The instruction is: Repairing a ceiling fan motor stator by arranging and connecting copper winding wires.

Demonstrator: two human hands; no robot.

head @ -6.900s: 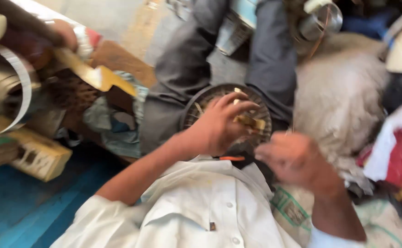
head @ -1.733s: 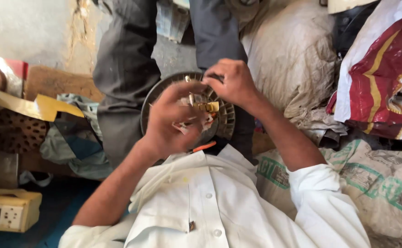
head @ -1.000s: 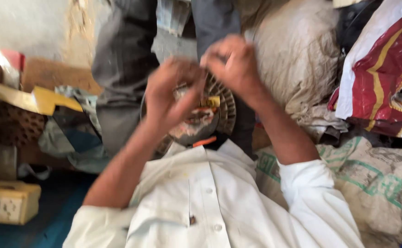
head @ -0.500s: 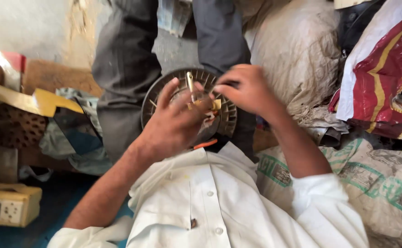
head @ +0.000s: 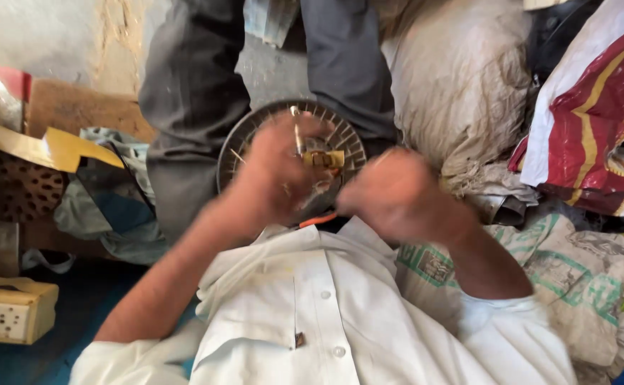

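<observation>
Below me, my left hand point(head: 276, 175) pinches a thin metal pin point(head: 297, 132), its long axis upright, over the round ribbed disc point(head: 233, 146) lying in my lap. A small brass part point(head: 324, 158) sits at the disc's centre, just right of that hand. My right hand point(head: 397, 196) is clenched and blurred; I cannot tell what it holds. Trouser legs point(head: 183, 93) flank the disc, sacks point(head: 462, 85) to the right

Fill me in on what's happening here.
A person in a white shirt sits with a round ribbed metal part in their lap. The left hand rests on it, pinching a thin metal strip upright beside a small brass-coloured piece at its centre. The right hand is blurred, closed into a loose fist just beside it; what it holds can't be made out. Sacks lie around.
</observation>
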